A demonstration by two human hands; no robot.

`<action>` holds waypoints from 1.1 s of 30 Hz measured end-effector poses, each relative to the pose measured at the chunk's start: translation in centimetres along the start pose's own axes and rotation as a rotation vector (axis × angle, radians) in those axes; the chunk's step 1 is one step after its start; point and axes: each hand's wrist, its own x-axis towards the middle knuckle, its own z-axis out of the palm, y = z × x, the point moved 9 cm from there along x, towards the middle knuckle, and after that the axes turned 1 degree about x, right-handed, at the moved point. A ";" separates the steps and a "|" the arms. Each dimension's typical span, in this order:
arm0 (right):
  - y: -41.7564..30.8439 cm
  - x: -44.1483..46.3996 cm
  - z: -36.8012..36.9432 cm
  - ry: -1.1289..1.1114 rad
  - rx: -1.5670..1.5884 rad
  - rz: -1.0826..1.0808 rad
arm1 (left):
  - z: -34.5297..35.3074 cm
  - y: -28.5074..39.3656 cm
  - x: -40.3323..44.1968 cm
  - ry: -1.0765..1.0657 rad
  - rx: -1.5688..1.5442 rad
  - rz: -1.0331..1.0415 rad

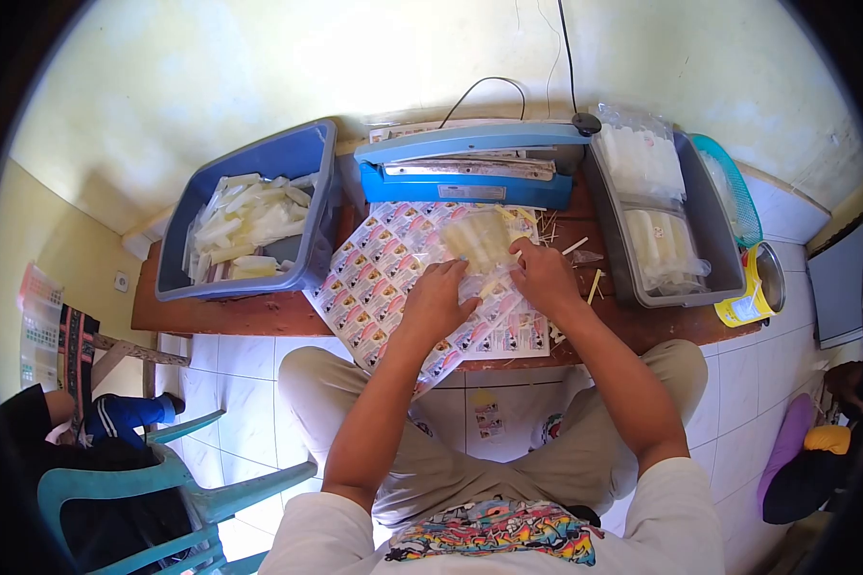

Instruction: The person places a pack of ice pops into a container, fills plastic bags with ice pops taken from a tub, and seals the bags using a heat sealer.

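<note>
- Bin (324, 196) holding pale sticks (259, 213).
- Printed sheet (360, 287), writing too small to read.
- Left hand (436, 299), fingers loosely spread.
- Clear bag (477, 238), between and just beyond both hands.
- Right hand (548, 278), fingers curled at its edge; whether pinching, cannot tell.

Working hands (441, 302): two
Handled pouch (477, 240): one
Tubs (322, 201): two
Blue sealer (460, 190): one
Teal basket (735, 182): one
Yellow tin (750, 302): one

Before the left hand (439, 299) and right hand (547, 276), I see from afar a packet (478, 238) on a sheet (369, 297); beyond, a sealer (465, 184); leftward, a first tub (318, 230); rightward, a second tub (690, 296).
</note>
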 end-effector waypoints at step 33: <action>-18.2 0.8 -0.2 -0.129 0.500 -0.479 | -17.7 -6.1 -7.0 0.731 -0.157 -0.048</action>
